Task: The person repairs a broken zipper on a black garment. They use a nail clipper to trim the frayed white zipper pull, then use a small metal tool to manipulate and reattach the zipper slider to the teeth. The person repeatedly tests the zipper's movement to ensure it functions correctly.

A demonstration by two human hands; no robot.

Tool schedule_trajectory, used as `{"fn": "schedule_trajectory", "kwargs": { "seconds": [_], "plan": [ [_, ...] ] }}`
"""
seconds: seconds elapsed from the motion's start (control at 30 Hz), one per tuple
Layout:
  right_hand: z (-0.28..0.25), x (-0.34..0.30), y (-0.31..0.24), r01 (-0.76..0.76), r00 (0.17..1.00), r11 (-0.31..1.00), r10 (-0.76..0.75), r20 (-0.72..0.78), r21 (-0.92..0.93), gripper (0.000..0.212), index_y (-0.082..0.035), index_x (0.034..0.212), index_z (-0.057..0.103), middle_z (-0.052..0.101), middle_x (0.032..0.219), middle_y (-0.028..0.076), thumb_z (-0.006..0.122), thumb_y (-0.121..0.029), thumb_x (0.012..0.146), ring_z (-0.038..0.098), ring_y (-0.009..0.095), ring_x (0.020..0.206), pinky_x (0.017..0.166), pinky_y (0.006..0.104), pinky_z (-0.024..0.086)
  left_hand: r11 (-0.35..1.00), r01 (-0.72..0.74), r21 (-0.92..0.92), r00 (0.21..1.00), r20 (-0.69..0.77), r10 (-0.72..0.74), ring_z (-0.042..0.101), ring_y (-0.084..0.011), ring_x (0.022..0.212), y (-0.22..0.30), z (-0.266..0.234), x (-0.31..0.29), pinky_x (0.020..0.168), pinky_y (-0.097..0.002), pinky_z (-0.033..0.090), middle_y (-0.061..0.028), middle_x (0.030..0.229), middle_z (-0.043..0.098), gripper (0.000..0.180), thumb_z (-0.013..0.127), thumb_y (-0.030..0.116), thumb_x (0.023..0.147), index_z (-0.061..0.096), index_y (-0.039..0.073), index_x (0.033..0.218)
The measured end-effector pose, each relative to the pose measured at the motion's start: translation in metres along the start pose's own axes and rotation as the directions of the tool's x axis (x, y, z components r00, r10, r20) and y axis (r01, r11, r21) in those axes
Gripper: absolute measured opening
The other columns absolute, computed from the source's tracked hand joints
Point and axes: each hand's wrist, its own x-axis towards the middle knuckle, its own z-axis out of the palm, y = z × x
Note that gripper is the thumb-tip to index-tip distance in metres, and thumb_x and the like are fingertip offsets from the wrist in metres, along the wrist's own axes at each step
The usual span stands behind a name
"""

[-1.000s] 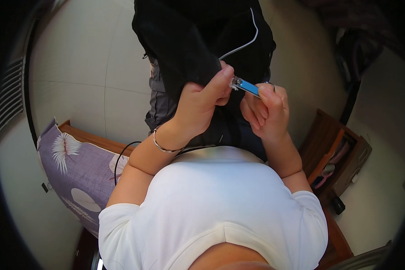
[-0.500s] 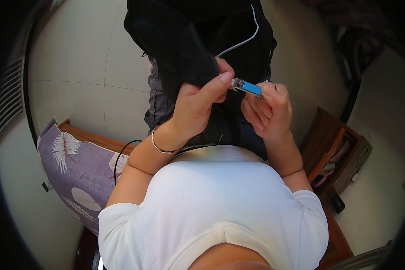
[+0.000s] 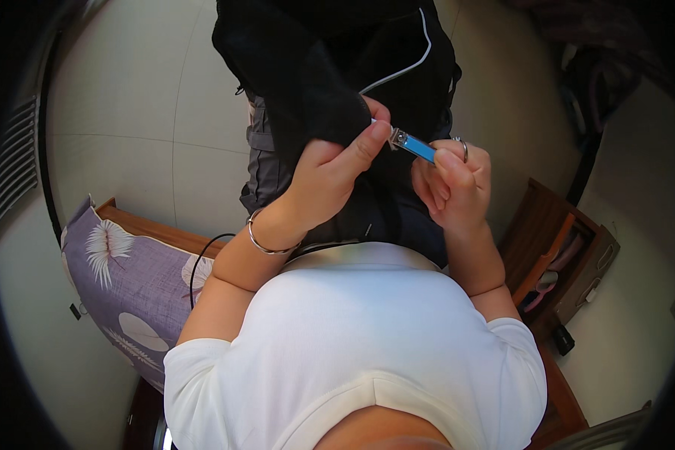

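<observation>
- At far left, a purple-grey cloth with white leaf shapes (image 3: 139,262) covers a wood-edged piece of furniture, well apart from the work.
- Next, a soft black piece of fabric (image 3: 300,82) drapes over the person's lap and the left hand.
- The left hand (image 3: 326,180) has its thumb and forefinger pinched together at the fabric's edge; its other fingers are partly hidden beneath.
- A thin white cord (image 3: 401,75) lies curved across the black material above.
- Just beyond the left thumb, a small slender blue-and-silver metal nail clipper (image 3: 418,148) points its cutting end at a tiny white wisp (image 3: 392,142), perhaps thread. The step in hand appears to be nipping at that wisp.
- The right hand (image 3: 457,180), wearing a silver ring, grasps the clipper's handle end between thumb and curled fingers. The next move seems to call for lining up the cutting edges and squeezing the lever, clear of the left fingertips.
</observation>
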Motion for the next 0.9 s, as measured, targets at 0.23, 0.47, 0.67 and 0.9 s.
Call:
{"fn": "schedule_trajectory", "kwargs": {
  "seconds": [0.23, 0.47, 0.67, 0.9],
  "plan": [
    [-0.005, 0.004, 0.000, -0.013, 0.999, 0.992, 0.019, 0.045, -0.128, 0.032, -0.006, 0.048, 0.038, 0.040, 0.042, -0.002, 0.046, -0.011, 0.079, 0.033, 0.003, 0.035, 0.035, 0.0180, 0.025, 0.995, -0.016, -0.101, 0.999, 0.028, 0.019, 0.029, -0.0046, 0.055, 0.004, 0.001, -0.001, 0.049, -0.0168, 0.023, -0.0012, 0.075, 0.039, 0.009, 0.044, 0.011, 0.088, 0.046, 0.003, 0.091],
    [-0.006, 0.004, -0.003, -0.028, 0.999, 0.985, 0.033, 0.025, -0.168, 0.032, -0.006, 0.049, 0.037, 0.040, 0.042, -0.001, 0.046, -0.011, 0.079, 0.032, 0.003, 0.036, 0.035, 0.0185, 0.024, 0.992, -0.122, 0.031, 0.992, 0.034, 0.121, 0.029, -0.0043, 0.056, 0.000, 0.002, 0.000, 0.049, -0.0167, 0.023, -0.0009, 0.075, 0.038, 0.008, 0.043, 0.010, 0.088, 0.044, 0.003, 0.090],
    [-0.006, 0.005, -0.006, -0.028, 0.997, 0.990, 0.038, 0.068, -0.138, 0.033, -0.006, 0.048, 0.039, 0.041, 0.041, -0.001, 0.043, -0.010, 0.081, 0.033, 0.004, 0.035, 0.034, 0.0189, 0.024, 0.999, -0.046, -0.020, 0.999, 0.015, 0.047, 0.029, -0.0043, 0.056, 0.005, 0.003, 0.000, 0.049, -0.0165, 0.023, -0.0013, 0.075, 0.038, 0.008, 0.043, 0.011, 0.088, 0.044, 0.003, 0.089],
    [0.000, 0.004, 0.000, 0.007, 0.998, 1.000, -0.005, 0.058, -0.027, 0.035, -0.007, 0.047, 0.037, 0.039, 0.040, -0.001, 0.042, -0.010, 0.081, 0.032, 0.005, 0.033, 0.033, 0.0189, 0.024, 0.956, 0.112, -0.269, 0.993, -0.016, -0.121, 0.028, -0.0047, 0.056, 0.011, 0.009, -0.001, 0.049, -0.0169, 0.023, -0.0010, 0.077, 0.039, 0.009, 0.041, 0.012, 0.089, 0.045, 0.004, 0.088]
  ]
}}
